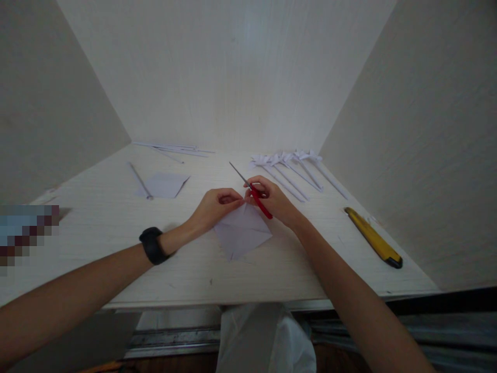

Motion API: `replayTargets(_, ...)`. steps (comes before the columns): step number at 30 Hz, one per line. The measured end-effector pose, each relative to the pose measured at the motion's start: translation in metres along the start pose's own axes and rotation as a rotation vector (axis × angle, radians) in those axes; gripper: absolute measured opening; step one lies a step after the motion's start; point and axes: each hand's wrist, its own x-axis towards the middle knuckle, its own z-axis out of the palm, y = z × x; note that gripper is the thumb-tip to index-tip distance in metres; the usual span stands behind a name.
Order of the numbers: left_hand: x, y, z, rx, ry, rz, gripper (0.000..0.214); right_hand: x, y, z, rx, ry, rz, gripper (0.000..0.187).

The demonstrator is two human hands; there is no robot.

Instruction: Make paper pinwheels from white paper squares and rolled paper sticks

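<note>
A creased square sheet of white paper (243, 235) hangs over the table between my hands. My left hand (220, 207), with a black band (153, 244) on its wrist, pinches the paper's upper corner. Red-handled scissors (261, 202) rest in my right hand (272, 199), their blades pointing up and left, away from the sheet. Fingertips of that hand also meet the paper's top corner close to the left thumb. Whether the scissor blades are fully closed is hard to make out.
Several pinwheel-like folded papers on rolled sticks (298, 171) lie at the back right. Thin paper rolls (174, 149) lie at the back left. Nearer are another paper sheet (166, 184) and a rolled stick (140, 180). A yellow utility knife (373, 237) sits by the right wall.
</note>
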Motion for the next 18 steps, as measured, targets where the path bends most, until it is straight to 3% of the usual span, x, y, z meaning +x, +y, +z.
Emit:
replayTargets(8, 0.0004, -0.0006, -0.0010, 0.038, 0.014, 0.025, 0.016, 0.0022, 0.0079, 0.0039, -0.136, 0.073, -0.077, 0.023)
replayTargets(18, 0.0017, -0.0066, -0.0043, 0.071, 0.040, 0.057, 0.017, 0.0035, 0.0063, 0.0039, -0.047, 0.094, -0.016, 0.028)
